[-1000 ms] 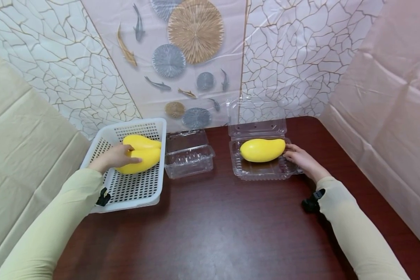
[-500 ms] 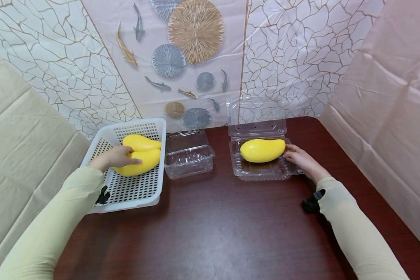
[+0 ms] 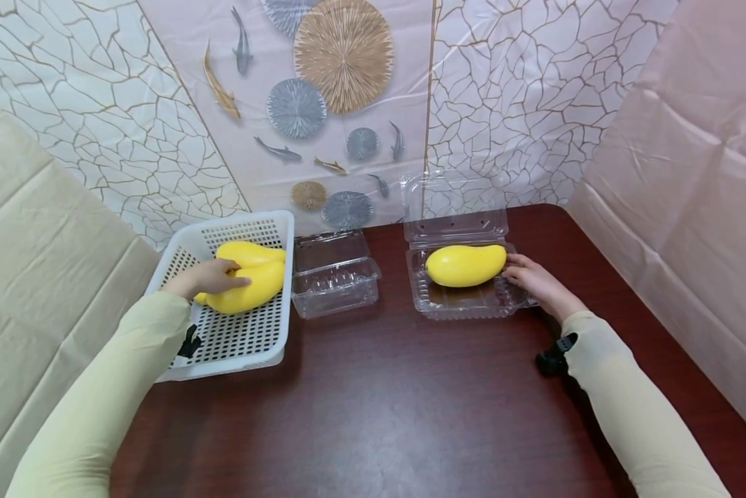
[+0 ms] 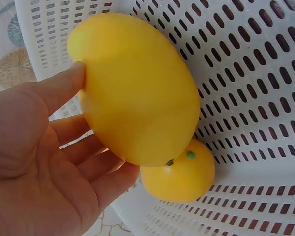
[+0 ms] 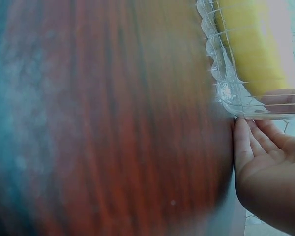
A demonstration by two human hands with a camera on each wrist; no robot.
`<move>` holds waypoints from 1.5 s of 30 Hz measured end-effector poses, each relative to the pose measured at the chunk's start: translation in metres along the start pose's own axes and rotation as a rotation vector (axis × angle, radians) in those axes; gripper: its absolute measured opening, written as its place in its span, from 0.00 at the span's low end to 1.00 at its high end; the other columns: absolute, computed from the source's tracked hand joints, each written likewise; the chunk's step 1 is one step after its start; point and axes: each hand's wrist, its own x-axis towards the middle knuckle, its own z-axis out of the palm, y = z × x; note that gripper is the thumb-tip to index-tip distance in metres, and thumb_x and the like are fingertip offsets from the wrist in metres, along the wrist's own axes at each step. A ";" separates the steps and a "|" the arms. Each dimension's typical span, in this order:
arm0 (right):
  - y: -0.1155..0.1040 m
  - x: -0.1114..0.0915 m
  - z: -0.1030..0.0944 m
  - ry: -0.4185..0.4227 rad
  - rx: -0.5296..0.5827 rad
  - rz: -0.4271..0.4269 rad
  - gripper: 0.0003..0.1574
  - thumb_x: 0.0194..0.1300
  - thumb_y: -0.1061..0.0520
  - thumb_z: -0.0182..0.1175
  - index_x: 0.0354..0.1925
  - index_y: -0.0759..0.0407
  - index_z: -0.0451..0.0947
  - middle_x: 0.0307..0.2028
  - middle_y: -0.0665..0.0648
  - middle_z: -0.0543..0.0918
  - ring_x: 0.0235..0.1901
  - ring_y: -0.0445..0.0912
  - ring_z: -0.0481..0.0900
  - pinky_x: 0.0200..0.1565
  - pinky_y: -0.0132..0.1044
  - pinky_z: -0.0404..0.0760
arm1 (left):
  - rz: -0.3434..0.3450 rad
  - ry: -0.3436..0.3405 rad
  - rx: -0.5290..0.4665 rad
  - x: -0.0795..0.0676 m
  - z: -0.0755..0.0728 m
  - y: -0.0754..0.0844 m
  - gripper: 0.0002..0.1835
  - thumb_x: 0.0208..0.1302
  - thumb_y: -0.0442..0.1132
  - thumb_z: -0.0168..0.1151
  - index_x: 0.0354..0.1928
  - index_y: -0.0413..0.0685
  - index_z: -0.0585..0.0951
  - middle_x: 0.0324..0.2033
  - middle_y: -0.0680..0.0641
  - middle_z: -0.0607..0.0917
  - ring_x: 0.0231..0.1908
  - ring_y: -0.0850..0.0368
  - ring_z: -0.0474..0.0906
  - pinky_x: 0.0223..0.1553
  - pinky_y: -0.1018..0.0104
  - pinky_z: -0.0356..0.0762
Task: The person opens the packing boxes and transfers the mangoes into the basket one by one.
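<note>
In the head view, my left hand (image 3: 213, 277) reaches into a white slotted basket (image 3: 288, 290) and grips a yellow mango (image 3: 257, 287). The left wrist view has the thumb on one side of this mango (image 4: 137, 93) and the fingers along another. A second mango (image 3: 248, 253) lies against it. A yellow tip (image 3: 200, 298) shows left of the hand; I cannot tell whose it is. On the right, another mango (image 3: 466, 265) lies in an open clear plastic clamshell container (image 3: 466, 311). My right hand (image 3: 537, 283) pinches that container's right edge, one finger seen through the plastic.
Between basket and clamshell stands another clear plastic container (image 3: 335, 294), its lid raised at the back. The dark red-brown table (image 3: 373, 408) extends in front. Patterned cloth (image 3: 341, 104) hangs behind, and plain cloth sides (image 3: 690, 207) flank the table.
The gripped mango has turned and shifted slightly in the basket, and a yellow tip now shows left of the hand. The right hand stays at the container's edge. The head view has shifted a little.
</note>
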 end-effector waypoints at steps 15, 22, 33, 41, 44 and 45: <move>-0.002 0.000 0.000 0.006 0.002 0.006 0.43 0.79 0.54 0.42 0.79 0.68 0.34 0.77 0.72 0.46 0.75 0.63 0.50 0.72 0.56 0.54 | 0.005 -0.034 0.010 0.005 -0.009 0.004 0.37 0.78 0.51 0.51 0.69 0.21 0.62 0.68 0.23 0.63 0.69 0.26 0.57 0.68 0.37 0.57; -0.002 0.000 -0.001 0.007 0.014 0.003 0.43 0.79 0.55 0.42 0.79 0.68 0.34 0.77 0.72 0.46 0.75 0.63 0.50 0.72 0.56 0.54 | -0.040 -0.004 -0.012 0.006 -0.008 0.004 0.36 0.78 0.52 0.51 0.69 0.23 0.64 0.68 0.24 0.65 0.68 0.28 0.60 0.68 0.38 0.59; 0.003 0.007 -0.002 -0.006 0.022 0.010 0.42 0.80 0.56 0.39 0.78 0.69 0.32 0.77 0.74 0.44 0.76 0.64 0.48 0.72 0.56 0.52 | -0.071 0.031 -0.015 0.003 -0.007 0.008 0.33 0.77 0.49 0.52 0.67 0.23 0.67 0.66 0.25 0.67 0.65 0.29 0.65 0.66 0.39 0.62; -0.002 0.000 0.000 0.005 0.000 0.005 0.43 0.79 0.54 0.42 0.79 0.68 0.34 0.77 0.73 0.46 0.75 0.63 0.50 0.72 0.56 0.54 | -0.073 -0.024 0.016 0.005 -0.009 0.005 0.32 0.79 0.49 0.47 0.68 0.25 0.66 0.66 0.25 0.67 0.67 0.27 0.62 0.67 0.38 0.60; -0.003 -0.001 0.000 0.012 0.002 0.009 0.43 0.79 0.54 0.42 0.79 0.68 0.35 0.77 0.72 0.47 0.75 0.63 0.50 0.72 0.56 0.53 | -0.063 -0.028 0.031 0.006 -0.010 0.006 0.31 0.80 0.48 0.46 0.68 0.24 0.67 0.66 0.24 0.67 0.67 0.27 0.62 0.67 0.38 0.61; -0.003 -0.001 0.000 0.014 0.004 0.010 0.43 0.79 0.55 0.42 0.79 0.67 0.35 0.77 0.72 0.47 0.75 0.63 0.50 0.72 0.56 0.53 | -0.065 -0.025 0.034 0.008 -0.010 0.006 0.31 0.80 0.47 0.46 0.68 0.24 0.67 0.66 0.24 0.67 0.67 0.28 0.62 0.67 0.38 0.61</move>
